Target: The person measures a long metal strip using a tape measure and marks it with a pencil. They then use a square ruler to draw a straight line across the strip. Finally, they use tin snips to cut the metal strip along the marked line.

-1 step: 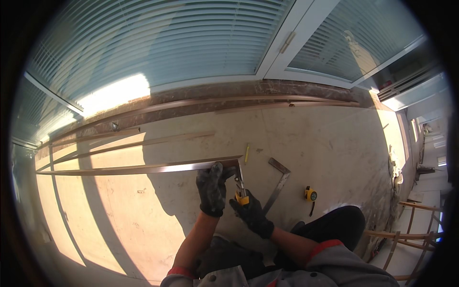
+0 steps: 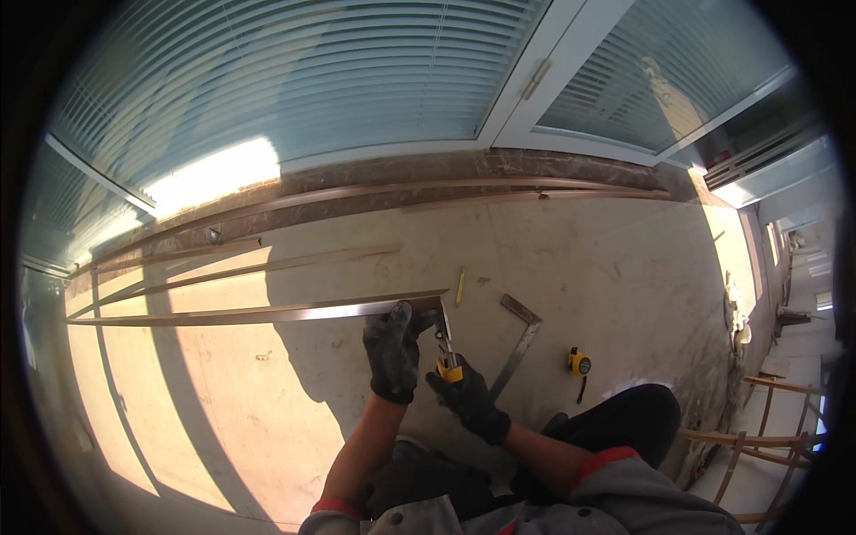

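A long thin metal strip (image 2: 250, 313) lies on the concrete floor and runs from the far left to just above my hands. My left hand (image 2: 392, 352), in a black glove, presses down on the strip near its right end. My right hand (image 2: 465, 397), also gloved, grips a hand tool with a yellow handle (image 2: 445, 349). The tool's metal head points up at the strip's end, beside my left hand. What the head touches is too small to tell.
A metal try square (image 2: 518, 342), a yellow tape measure (image 2: 578, 362) and a yellow pencil (image 2: 460, 286) lie on the floor to the right. More long strips (image 2: 267, 265) lie toward the wall under the blinds. Wooden frames (image 2: 758, 428) stand at the right edge.
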Available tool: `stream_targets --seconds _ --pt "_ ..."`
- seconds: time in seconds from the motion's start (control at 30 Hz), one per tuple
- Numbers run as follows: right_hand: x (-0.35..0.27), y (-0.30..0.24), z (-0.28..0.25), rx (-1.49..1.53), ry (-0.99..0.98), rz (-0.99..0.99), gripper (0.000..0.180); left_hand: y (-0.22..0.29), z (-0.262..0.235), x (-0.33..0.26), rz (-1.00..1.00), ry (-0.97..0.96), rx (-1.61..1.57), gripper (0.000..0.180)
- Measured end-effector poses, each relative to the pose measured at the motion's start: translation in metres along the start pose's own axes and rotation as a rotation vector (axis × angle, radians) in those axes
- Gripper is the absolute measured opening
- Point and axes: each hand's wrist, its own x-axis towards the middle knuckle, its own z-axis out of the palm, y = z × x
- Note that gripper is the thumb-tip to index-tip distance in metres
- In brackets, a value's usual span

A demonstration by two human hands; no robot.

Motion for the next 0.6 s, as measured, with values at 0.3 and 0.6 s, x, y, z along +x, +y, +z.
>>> stream_targets --seconds 0.3,0.6 --pt "0.010 0.094 -0.033 0.304 -0.099 0.293 0.025 0.024 -0.046 0.011 -0.043 -0.054 -0.169 0.019" --pt "0.034 0.079 -0.029 -0.304 -0.243 0.139 0.031 0.026 -0.128 -0.016 -0.080 -0.151 -0.267 0.032"
